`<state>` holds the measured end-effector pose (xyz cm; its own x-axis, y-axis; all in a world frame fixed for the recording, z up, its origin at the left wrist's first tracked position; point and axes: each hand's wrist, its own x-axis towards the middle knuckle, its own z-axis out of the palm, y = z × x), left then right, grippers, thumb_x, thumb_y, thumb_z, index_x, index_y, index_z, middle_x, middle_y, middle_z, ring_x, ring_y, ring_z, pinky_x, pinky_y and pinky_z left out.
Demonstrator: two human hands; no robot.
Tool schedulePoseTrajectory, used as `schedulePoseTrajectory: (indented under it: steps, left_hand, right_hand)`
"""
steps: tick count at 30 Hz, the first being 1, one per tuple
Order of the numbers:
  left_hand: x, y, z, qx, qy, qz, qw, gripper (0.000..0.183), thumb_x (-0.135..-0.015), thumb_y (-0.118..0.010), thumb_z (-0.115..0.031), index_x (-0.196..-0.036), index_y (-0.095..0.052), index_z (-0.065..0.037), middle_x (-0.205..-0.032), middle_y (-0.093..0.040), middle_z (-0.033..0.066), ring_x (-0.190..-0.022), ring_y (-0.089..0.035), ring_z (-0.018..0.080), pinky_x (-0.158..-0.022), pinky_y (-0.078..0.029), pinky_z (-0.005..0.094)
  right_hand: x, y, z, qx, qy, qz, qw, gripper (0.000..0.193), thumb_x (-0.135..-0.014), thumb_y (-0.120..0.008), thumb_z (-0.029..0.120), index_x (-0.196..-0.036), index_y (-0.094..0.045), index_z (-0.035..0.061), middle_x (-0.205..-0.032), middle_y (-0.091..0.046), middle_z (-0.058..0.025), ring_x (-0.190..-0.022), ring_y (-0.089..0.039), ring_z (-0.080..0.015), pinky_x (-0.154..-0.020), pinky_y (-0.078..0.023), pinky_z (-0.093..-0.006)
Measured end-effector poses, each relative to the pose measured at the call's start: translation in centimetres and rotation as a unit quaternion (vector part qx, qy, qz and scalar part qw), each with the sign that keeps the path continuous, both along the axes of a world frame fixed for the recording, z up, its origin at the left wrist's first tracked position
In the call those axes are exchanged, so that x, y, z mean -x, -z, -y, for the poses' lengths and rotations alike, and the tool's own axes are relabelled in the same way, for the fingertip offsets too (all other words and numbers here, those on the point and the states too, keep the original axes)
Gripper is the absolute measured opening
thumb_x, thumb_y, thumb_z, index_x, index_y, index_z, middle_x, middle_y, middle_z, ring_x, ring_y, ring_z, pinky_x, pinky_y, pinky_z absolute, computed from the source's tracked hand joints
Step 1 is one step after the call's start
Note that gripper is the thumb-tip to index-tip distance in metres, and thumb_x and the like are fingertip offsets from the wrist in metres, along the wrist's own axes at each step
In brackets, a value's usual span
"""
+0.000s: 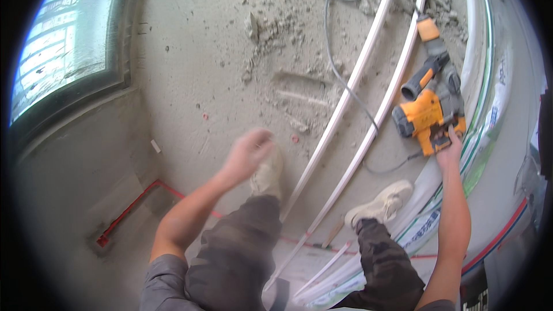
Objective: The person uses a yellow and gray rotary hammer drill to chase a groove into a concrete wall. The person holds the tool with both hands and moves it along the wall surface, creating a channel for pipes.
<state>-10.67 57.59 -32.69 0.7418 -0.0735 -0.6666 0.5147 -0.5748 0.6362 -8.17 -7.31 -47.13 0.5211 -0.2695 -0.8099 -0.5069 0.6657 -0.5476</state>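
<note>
At right of the frame the right hand (451, 148) is closed on the drill (427, 112), the blurred left hand's (250, 152) grip I cannot tell, and the cord (329, 46), crossing the pipes (368, 46), could snag if pulled.

the floor (184, 57) gives free room between the left grip (259, 145) and the window (72, 29); rightward, two white pipes (364, 52) and a grey cable (328, 23) obstruct passage toward the yellow drill (427, 112).

Glaring window (69, 34) at left, soft daylight, blurred left fingers (262, 136), dark fisheye rim
</note>
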Motion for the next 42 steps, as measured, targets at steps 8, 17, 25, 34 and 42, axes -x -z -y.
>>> schedulePoseTrajectory:
  steps: [8, 17, 25, 34, 42]
  left_hand:
    - [-10.8, 2.0, 14.4, 0.195, 0.131, 0.149, 0.961, 0.052, -0.099, -0.076, -0.020, -0.145, -0.058, -0.002, -0.132, -0.066, 0.0123, -0.119, -0.064, 0.0233, -0.099, -0.055, 0.0409]
    - [-13.4, -0.3, 25.0, 0.620, -0.025, -0.054, 0.783, 0.112, -0.083, -0.092, -0.020, -0.169, -0.022, -0.003, -0.135, -0.058, 0.0172, -0.124, -0.058, 0.0285, -0.111, -0.048, 0.0423]
    - [-2.2, 0.3, 15.8, 0.586, -0.042, -0.170, 0.791, 0.038, -0.084, -0.084, -0.002, -0.119, -0.068, 0.001, -0.101, -0.072, 0.0051, -0.092, -0.070, 0.0171, -0.087, -0.058, 0.0345]
    - [-4.0, 2.2, 14.5, 0.460, -0.071, -0.268, 0.843, 0.020, -0.087, -0.070, 0.002, -0.106, -0.067, 0.003, -0.085, -0.067, 0.0087, -0.059, -0.063, 0.0164, -0.053, -0.054, 0.0323]
    - [-7.9, 2.8, 13.5, 0.354, -0.063, -0.342, 0.868, 0.004, -0.086, -0.066, 0.007, -0.086, -0.064, 0.004, -0.067, -0.061, 0.0106, -0.048, -0.058, 0.0184, -0.044, -0.048, 0.0331]
  right_hand:
    - [-2.8, -22.8, -8.2, 0.270, -0.256, 0.156, 0.915, 0.027, -0.093, -0.070, 0.006, -0.120, -0.066, 0.0020, -0.100, -0.069, -0.0091, -0.082, -0.067, -0.0166, -0.075, -0.057, -0.0339]
    - [4.3, -36.4, -14.8, 0.408, -0.323, 0.173, 0.836, 0.035, -0.079, -0.081, 0.007, -0.112, -0.072, -0.0021, -0.094, -0.074, -0.0089, -0.077, -0.072, -0.0190, -0.072, -0.059, -0.0315]
    - [4.4, -38.1, -18.7, 0.236, -0.558, 0.071, 0.792, 0.050, -0.074, -0.100, 0.020, -0.108, -0.073, -0.0058, -0.093, -0.077, -0.0093, -0.085, -0.076, -0.0187, -0.076, -0.060, -0.0343]
    - [2.5, -34.8, -24.7, 0.118, -0.398, 0.082, 0.906, 0.047, -0.095, -0.082, 0.031, -0.118, -0.063, -0.0058, -0.089, -0.067, -0.0075, -0.071, -0.066, -0.0134, -0.064, -0.056, -0.0294]
    - [2.4, -32.1, -27.1, 0.089, -0.292, -0.015, 0.952, 0.023, -0.099, -0.075, 0.012, -0.115, -0.062, 0.0009, -0.088, -0.066, -0.0054, -0.069, -0.065, -0.0131, -0.062, -0.055, -0.0309]
